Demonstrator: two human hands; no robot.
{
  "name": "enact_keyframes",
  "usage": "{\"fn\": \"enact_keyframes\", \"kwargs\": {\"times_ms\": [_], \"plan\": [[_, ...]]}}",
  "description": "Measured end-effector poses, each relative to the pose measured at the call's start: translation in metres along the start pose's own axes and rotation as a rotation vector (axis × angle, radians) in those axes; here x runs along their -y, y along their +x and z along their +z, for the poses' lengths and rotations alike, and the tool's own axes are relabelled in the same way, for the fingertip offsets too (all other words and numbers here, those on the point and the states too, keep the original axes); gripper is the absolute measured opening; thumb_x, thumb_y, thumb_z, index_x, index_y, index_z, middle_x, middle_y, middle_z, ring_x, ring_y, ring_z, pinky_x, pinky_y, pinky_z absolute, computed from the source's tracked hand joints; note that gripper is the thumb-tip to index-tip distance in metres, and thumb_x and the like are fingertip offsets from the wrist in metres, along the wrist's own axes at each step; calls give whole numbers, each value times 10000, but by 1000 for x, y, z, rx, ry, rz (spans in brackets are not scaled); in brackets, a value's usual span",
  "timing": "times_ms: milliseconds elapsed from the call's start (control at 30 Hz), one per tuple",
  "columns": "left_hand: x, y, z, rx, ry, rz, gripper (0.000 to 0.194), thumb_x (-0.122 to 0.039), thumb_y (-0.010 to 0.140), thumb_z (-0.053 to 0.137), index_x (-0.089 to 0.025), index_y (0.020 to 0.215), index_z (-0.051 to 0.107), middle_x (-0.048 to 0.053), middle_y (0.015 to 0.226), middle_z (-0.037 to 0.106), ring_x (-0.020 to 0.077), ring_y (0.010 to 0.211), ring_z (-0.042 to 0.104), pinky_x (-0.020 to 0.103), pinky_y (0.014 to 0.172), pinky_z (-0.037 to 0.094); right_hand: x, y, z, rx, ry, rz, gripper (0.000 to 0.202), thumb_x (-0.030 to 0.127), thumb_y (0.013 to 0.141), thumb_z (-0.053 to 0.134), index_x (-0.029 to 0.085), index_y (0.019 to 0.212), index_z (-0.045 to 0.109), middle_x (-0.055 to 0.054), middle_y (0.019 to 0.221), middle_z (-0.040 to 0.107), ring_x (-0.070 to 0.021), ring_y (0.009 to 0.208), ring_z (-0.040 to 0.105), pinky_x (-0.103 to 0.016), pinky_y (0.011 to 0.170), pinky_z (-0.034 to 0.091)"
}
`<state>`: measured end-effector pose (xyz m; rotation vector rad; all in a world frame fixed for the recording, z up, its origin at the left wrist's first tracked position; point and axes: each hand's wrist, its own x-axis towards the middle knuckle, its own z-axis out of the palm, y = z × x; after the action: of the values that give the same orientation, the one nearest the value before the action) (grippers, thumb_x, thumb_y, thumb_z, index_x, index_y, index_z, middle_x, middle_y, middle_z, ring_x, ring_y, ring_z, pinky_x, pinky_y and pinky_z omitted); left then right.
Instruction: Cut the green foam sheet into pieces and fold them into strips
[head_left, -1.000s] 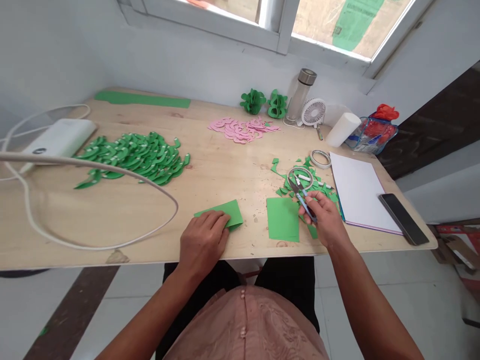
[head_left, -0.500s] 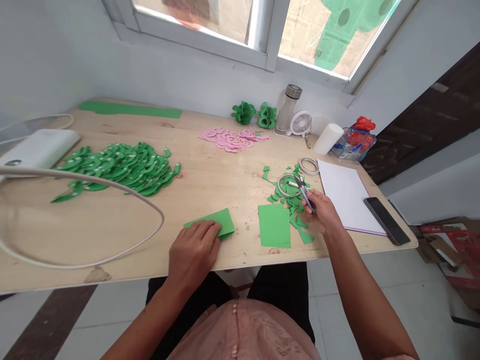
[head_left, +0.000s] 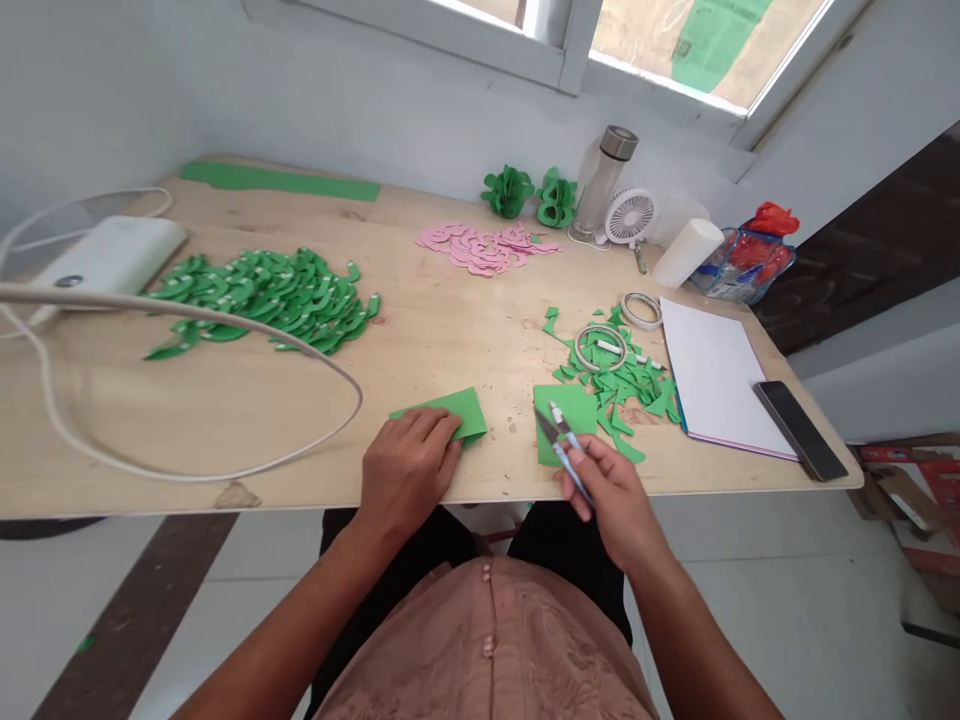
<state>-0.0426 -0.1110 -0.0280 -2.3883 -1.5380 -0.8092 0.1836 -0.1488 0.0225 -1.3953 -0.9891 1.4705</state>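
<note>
My left hand [head_left: 411,462] lies over a folded piece of green paper [head_left: 466,408] near the table's front edge, fingers curled down on it. My right hand [head_left: 606,484] grips a pair of small blue-handled snips [head_left: 573,466]. Their two blades stand apart, pointing up and left. Below the blades lies a flat green paper rectangle [head_left: 547,400], partly covered by the snips and fingers. Just behind it spreads a heap of green paper scraps [head_left: 637,381], with a tape roll [head_left: 579,350] and a white pen [head_left: 651,361] on top.
Green cut-paper pieces [head_left: 277,300] are piled at left, near a white box-shaped device [head_left: 112,265] and a looping cable [head_left: 330,365]. Pink cutouts [head_left: 484,250] lie farther back. A bottle [head_left: 600,180], small fan [head_left: 630,215], white paper [head_left: 712,370] and phone [head_left: 801,430] occupy the right side.
My right hand has brought the snips left and toward me, from the scrap heap to over the green rectangle. My left hand stays on the folded paper. The camera view has tilted down.
</note>
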Motion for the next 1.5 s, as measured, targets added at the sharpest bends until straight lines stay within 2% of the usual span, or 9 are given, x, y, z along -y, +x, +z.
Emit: {"fn": "enact_keyframes", "kwargs": {"times_ms": [200, 567, 900, 1200, 1500], "plan": [[0, 0, 0, 30, 2, -10, 168, -184, 878, 495, -178, 923, 656, 75, 938, 717, 245, 886, 634, 366, 768, 466, -28, -9, 28, 41, -185, 22, 342, 513, 881, 503, 179, 869, 574, 55, 547, 571, -55, 337, 387, -187, 354, 267], [-2, 0, -2, 44, 14, -1, 152, -173, 861, 512, -170, 916, 654, 81, 932, 711, 252, 890, 621, 369, 776, 462, -38, -3, 49, 36, -261, 31, 306, 485, 892, 458, 196, 880, 559, 53, 559, 597, -72, 322, 463, -184, 357, 322], [-2, -2, -2, 53, 24, 29, 147, -164, 843, 522, -163, 919, 648, 90, 931, 705, 270, 890, 610, 381, 748, 448, -37, 1, 59, -20, -232, 73, 281, 476, 887, 465, 204, 856, 531, 51, 575, 614, -75, 297, 480, -175, 322, 308], [0, -3, 0, 55, 36, 75, 228, -171, 868, 501, -161, 1039, 651, 110, 1056, 699, 280, 929, 609, 391, 733, 442, -40, 7, 65, -13, -189, 80, 266, 472, 900, 455, 212, 859, 498, 64, 581, 585, -70, 297, 503, -156, 302, 318], [0, -4, -1, 72, 59, 97, 244, -166, 883, 490, -163, 1060, 658, 112, 1088, 699, 288, 936, 608, 406, 752, 444, -39, 10, 70, -16, -138, 111, 236, 441, 896, 449, 211, 856, 485, 77, 585, 563, -58, 277, 481, -148, 283, 266]]}}
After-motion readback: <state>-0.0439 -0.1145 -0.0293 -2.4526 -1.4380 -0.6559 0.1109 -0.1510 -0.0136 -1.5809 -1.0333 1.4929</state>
